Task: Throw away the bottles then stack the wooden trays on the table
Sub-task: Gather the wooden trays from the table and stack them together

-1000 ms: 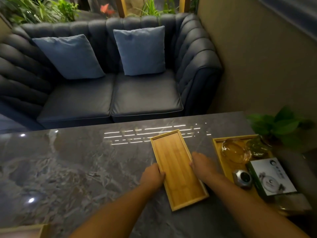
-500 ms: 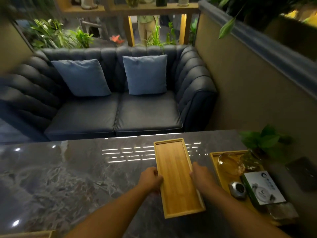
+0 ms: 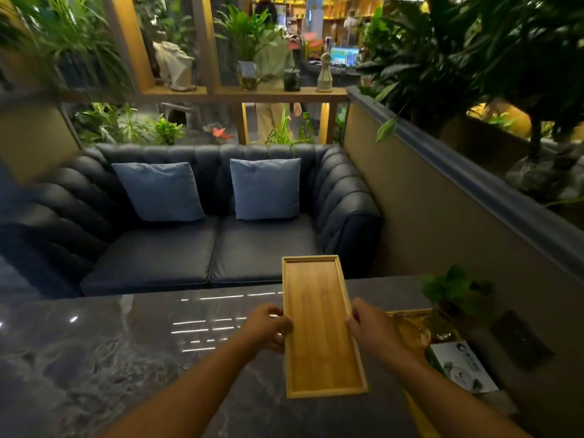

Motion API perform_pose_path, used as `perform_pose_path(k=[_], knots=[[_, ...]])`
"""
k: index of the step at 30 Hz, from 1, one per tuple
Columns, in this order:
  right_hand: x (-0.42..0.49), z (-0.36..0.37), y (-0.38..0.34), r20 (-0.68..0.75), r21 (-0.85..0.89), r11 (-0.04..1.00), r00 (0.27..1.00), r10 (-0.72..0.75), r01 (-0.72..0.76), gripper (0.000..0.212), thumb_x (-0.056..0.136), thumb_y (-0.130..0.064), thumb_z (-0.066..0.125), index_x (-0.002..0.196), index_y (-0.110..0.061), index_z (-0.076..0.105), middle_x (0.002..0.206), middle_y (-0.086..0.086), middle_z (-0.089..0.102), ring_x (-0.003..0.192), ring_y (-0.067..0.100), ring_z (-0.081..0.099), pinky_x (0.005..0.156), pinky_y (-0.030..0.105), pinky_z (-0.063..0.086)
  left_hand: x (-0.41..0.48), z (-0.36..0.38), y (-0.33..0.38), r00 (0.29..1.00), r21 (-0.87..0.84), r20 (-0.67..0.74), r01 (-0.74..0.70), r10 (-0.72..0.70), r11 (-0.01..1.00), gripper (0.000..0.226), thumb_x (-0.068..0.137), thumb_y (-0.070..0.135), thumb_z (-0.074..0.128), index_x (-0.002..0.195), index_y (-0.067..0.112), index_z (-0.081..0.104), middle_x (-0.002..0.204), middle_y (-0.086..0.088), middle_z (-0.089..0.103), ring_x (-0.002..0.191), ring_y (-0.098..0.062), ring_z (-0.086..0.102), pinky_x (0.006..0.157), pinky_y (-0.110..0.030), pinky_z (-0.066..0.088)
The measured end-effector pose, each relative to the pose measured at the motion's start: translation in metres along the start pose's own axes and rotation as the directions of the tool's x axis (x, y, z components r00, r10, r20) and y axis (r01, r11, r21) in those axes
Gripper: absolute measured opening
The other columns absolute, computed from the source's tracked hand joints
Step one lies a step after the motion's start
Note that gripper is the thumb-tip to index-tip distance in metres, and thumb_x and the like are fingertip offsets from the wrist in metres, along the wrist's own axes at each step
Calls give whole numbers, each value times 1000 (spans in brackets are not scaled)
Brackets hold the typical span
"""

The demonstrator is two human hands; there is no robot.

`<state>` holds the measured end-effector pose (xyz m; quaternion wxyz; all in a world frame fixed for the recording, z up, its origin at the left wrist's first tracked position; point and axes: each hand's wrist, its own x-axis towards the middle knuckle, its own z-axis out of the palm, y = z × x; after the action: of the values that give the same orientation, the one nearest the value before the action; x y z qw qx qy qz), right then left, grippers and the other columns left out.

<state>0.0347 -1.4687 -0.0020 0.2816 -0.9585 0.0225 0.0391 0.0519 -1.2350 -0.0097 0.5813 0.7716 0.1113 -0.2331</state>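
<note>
a dark marbled tabletop (image 3: 126, 358) fronts a navy sofa (image 3: 221, 248) with two blue cushions (image 3: 158, 191) in a plant-lined lounge. the left grip (image 3: 268, 327) and right grip (image 3: 369, 324) each clamp, fingers curled, a long side of the wooden tray (image 3: 320, 327) between them, its far end overlapping the sofa in view. right of the right grip sit a second wooden tray (image 3: 410, 312) and a white box (image 3: 463, 369), its print unreadable.

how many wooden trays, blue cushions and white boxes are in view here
light rectangular wooden trays: 2, the empty tray and the loaded tray to its right
square blue fabric cushions: 2
white printed cardboard box: 1
total: 5
</note>
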Motion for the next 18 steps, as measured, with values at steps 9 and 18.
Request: perform_pose_path(k=[9,18], knots=[[-23,-20,-42,-141,42,993,985,-101,108,30,92,-31,59,67,-38,44,62,-13,53,55,-2,53,49,13,32,-41,-34,10,995,-249,35,-79,90,965,14,89,14,63,103,12,62,99,-14,71,81,-23,75,62,-31,59],[-54,28,-100,-99,225,967,990,-97,117,6,92,-32,61,87,-30,58,80,-10,64,73,5,64,61,21,52,-77,-97,-37,996,-350,-19,-86,85,933,20,91,17,61,109,8,61,99,-15,73,86,-27,74,67,-36,60]])
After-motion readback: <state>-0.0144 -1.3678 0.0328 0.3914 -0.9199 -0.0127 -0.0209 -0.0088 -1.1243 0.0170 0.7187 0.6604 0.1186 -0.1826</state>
